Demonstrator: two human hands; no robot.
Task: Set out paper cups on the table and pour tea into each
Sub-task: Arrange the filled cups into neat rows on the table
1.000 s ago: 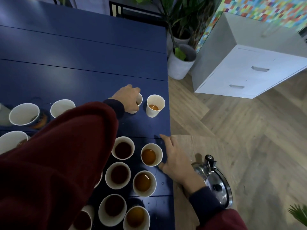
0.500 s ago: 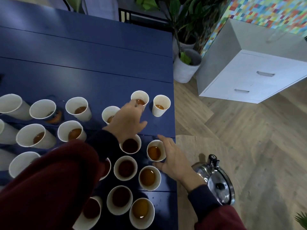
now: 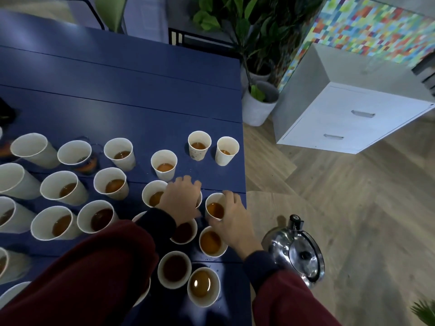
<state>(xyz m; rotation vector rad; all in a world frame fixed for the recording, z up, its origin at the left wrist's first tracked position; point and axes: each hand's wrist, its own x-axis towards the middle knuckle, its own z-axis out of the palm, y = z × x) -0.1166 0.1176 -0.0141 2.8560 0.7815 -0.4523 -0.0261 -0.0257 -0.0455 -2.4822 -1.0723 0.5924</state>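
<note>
We find the right hand (image 3: 233,220), just left of the kettle (image 3: 299,252), grip curled round a filled cup (image 3: 213,210) on the tabletop (image 3: 141,109). Left hand (image 3: 182,201), further left, seemingly lowered; its grip we cannot tell.

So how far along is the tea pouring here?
Done: paper cups cover the table, most holding tea. In hand: the right hand holds a filled cup at the table edge; the left hand partly covers another cup, grip unclear. Left: the far-left cup looks empty; the kettle stands aside.

Dim, cool light; glare on the kettle (image 3: 297,252), soft blur and wide-angle bending toward the edges.
</note>
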